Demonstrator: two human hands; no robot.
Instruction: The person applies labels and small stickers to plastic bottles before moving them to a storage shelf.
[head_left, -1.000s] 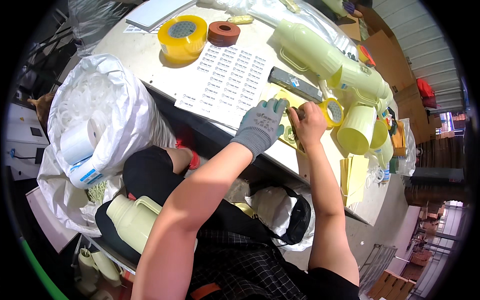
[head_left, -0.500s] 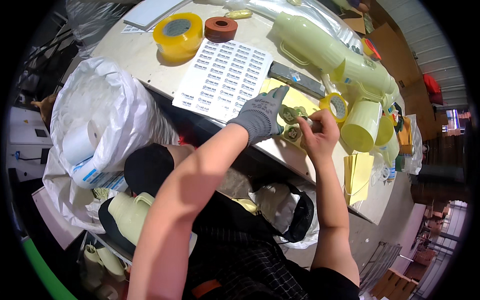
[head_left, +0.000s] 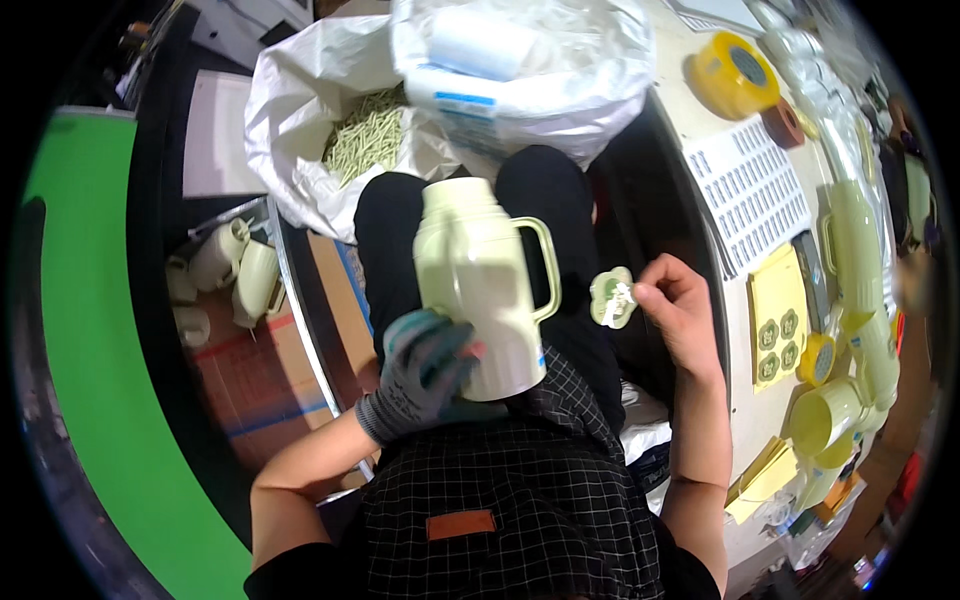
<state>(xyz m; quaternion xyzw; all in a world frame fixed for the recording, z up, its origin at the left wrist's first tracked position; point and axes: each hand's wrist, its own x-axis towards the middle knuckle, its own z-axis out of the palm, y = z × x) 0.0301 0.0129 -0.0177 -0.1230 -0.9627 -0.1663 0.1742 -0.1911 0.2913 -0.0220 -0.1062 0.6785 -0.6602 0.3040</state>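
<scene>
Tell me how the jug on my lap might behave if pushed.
The pale green jug would probably roll or tip, its body being rounded. It may be slippery, since its surface looks glossy, though the handle should offer a grip.

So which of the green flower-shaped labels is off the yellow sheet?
The label pinched in the bare right hand; the other four labels lie on the yellow sheet.

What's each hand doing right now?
Left hand: gloved, holding the pale green jug near its base.
Right hand: bare, pinching a flower-shaped sticker.
</scene>
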